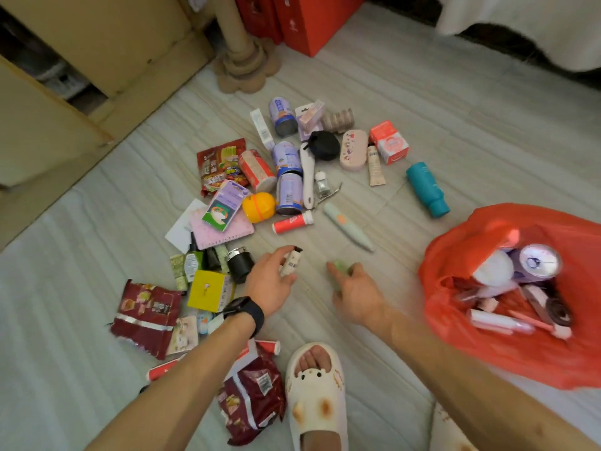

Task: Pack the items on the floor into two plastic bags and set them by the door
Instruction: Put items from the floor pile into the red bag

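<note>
Hands low over the floor (455,125), both busy. Left hand (270,283), watch (244,309) on the wrist, pinches a cream tube (290,263) with a black cap, thumb and fingers round it. Right hand (357,294), just beside it and blurred, curls its fingers over a small green thing (341,266). Red bag (455,249) gapes right of the right hand, part filled. Beyond both hands, the pile: cans (287,190), teal bottle (426,188), yellow ball (259,206). Snack packs (146,315) lie left of the left wrist.

Thin, glossy, crinkled plastic: red bag (487,362). Left of bag: shiny metal cans (289,193), glossy foil snack packets (146,317), smooth matt teal bottle (427,190), perhaps plastic.
</note>
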`<action>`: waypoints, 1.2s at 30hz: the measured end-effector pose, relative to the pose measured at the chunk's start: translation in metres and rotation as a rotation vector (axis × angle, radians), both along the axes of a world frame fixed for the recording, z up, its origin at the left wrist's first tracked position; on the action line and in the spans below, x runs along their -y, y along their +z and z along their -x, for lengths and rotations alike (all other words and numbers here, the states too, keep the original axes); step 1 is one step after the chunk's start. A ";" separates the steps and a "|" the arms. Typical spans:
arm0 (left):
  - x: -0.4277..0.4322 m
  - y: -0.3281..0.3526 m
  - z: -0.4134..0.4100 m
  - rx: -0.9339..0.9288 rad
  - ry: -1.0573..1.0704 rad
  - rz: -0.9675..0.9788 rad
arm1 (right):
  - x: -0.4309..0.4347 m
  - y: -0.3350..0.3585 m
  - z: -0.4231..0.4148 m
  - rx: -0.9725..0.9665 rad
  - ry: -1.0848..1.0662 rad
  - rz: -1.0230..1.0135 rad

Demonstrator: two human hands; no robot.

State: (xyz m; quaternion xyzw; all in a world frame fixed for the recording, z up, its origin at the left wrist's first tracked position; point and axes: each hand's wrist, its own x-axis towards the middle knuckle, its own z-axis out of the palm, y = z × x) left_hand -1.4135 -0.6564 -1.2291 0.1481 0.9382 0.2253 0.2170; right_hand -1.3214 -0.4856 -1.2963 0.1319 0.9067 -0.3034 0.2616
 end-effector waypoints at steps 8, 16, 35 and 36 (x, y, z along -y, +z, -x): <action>-0.109 0.034 -0.062 0.009 -0.540 -0.150 | -0.048 0.069 -0.176 0.027 -0.903 0.611; -0.249 0.026 -0.148 -0.190 -1.227 -0.049 | -0.144 0.148 -0.265 -0.246 -1.353 0.587; -0.253 -0.010 -0.110 -0.693 -1.306 0.315 | -0.240 0.072 -0.169 -0.071 -0.484 -0.394; -0.253 -0.010 -0.110 -0.681 -1.294 0.309 | -0.240 0.068 -0.165 -0.083 -0.572 -0.339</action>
